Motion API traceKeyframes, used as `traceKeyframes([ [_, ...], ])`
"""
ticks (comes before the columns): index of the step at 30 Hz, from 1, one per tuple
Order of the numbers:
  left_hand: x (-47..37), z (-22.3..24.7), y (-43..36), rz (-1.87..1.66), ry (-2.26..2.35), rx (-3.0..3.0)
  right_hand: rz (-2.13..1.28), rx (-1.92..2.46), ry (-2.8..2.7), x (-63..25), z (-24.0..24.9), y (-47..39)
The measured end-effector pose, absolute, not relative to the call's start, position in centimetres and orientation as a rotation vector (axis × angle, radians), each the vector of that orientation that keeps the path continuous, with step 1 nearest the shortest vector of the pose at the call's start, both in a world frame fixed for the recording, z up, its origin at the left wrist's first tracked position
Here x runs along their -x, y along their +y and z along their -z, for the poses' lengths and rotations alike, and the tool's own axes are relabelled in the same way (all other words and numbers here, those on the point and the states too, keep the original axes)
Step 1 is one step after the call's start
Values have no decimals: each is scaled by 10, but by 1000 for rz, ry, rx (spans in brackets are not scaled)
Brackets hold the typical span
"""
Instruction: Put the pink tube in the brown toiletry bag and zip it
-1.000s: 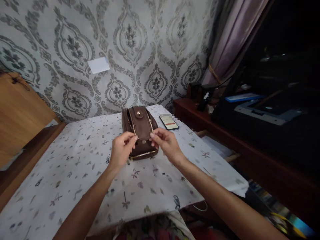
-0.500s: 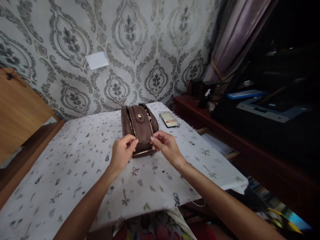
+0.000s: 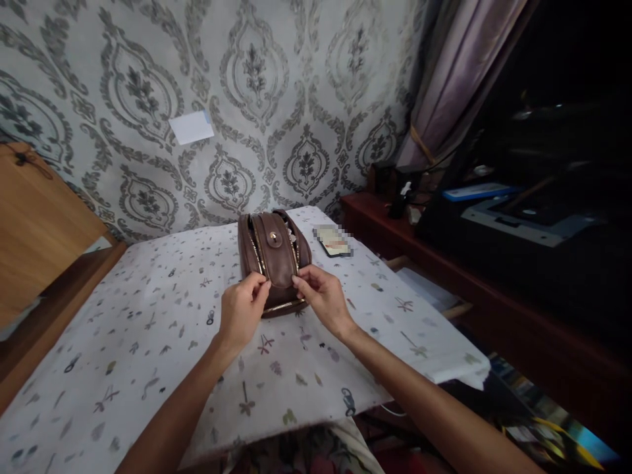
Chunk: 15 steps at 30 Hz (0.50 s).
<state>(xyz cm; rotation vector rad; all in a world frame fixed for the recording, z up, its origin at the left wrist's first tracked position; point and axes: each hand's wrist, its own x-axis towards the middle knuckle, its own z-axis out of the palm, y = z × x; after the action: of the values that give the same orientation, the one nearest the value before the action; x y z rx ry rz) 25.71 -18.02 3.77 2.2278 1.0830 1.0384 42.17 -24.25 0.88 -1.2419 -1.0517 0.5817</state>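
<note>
A brown leather bag [image 3: 280, 263] with gold zippers and a round metal clasp lies on the patterned white cloth [image 3: 162, 316]. Two of its zippered pockets gape along the sides of the middle strap, and something pale shows inside the right one. My left hand [image 3: 241, 303] pinches the near left side, at the lower end of the left zipper. On the other side, my right hand [image 3: 323, 296] grips the lower end of the right zipper between thumb and fingers. The fingers hide whatever small zipper pulls are there.
A phone-like object [image 3: 336, 242], partly blurred out, lies right of the bag. A dark red desk [image 3: 375, 210] with a partly open drawer [image 3: 424, 289] stands along the right. Behind is a patterned wall with a white paper [image 3: 191, 128]; a wooden panel [image 3: 44, 224] is at left.
The camera view has shifted slightly. Both hands keep their pinch near the lower zipper ends, with the right fingers moved a little left; the bag stays in place.
</note>
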Motion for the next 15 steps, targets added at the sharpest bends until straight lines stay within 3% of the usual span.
traceKeyframes([
  [15,-250,-34,-177,-1132,1073,-2279,-411,1237,-1059,-426,-4,-241],
])
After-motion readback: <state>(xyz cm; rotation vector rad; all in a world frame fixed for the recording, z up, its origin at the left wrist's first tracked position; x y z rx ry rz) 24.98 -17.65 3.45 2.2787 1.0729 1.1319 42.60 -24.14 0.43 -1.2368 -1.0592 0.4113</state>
